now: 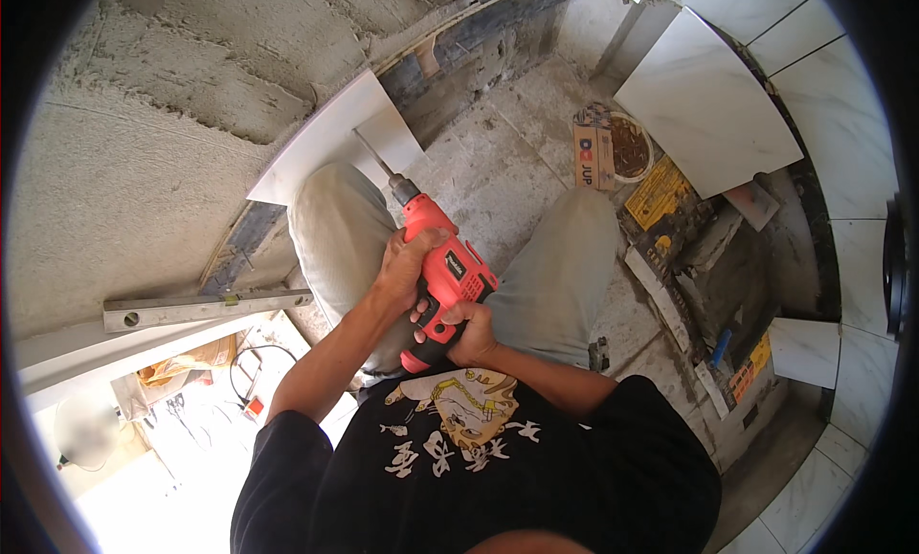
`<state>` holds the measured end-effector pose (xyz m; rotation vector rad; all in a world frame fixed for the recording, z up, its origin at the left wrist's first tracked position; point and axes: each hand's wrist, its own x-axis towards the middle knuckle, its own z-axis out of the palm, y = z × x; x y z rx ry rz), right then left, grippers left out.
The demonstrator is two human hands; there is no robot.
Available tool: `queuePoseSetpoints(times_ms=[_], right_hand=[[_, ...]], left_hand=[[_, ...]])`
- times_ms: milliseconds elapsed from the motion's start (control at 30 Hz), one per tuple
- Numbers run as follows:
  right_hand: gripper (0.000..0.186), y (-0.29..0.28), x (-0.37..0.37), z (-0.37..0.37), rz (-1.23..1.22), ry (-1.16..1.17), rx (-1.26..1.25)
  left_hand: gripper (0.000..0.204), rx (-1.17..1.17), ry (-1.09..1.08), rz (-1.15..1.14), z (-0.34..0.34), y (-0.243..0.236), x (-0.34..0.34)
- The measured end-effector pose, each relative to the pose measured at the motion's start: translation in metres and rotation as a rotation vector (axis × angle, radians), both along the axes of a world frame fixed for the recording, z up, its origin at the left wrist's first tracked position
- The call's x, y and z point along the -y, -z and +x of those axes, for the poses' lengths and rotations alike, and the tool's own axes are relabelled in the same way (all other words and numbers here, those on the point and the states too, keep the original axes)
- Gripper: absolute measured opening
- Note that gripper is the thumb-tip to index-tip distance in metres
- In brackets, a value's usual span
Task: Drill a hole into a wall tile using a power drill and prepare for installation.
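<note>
Both my hands hold a red power drill (450, 267) with a black grip in front of my body. My left hand (410, 264) wraps round the drill's body behind the chuck. Lower down, my right hand (467, 332) is closed about the black grip. A long, thin bit (371, 150) sticks out of the chuck, slanting up and left past my left knee. Beyond it a white tile (330, 138) leans at the foot of the rough wall. Whether the bit's tip touches that tile I cannot tell.
A spirit level (182, 310) lies on the ledge at left. Right of my knees are a cardboard box (593, 157), a round tub (632, 147), a large marbled tile (708, 104) and a yellow-and-black bag (659, 195). A blue-handled tool (720, 348) lies farther down.
</note>
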<state>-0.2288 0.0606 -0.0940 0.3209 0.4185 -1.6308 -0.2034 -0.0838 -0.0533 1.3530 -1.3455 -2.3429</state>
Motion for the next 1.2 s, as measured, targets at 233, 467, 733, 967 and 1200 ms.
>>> queuePoseSetpoints(times_ms=[233,467,733,967,1200], right_hand=[[0.045,0.005,-0.002,0.001,0.028,-0.007,0.035],[0.048,0.005,-0.002,0.001,0.049,-0.026,-0.01],[0.054,0.0,0.0,0.0,0.009,-0.008,-0.048],[0.048,0.0,0.001,0.0,-0.048,0.023,-0.009],[0.052,0.003,0.0,0.002,-0.054,0.002,-0.035]], left_hand=[[0.042,-0.041,-0.01,0.041,0.004,0.013,0.003],[0.043,-0.043,-0.008,0.047,0.004,0.014,0.004],[0.046,0.032,-0.007,-0.029,0.0,0.003,0.0],[0.044,0.047,-0.007,-0.028,0.001,0.004,-0.001],[0.042,0.092,0.086,-0.076,0.004,-0.008,0.001]])
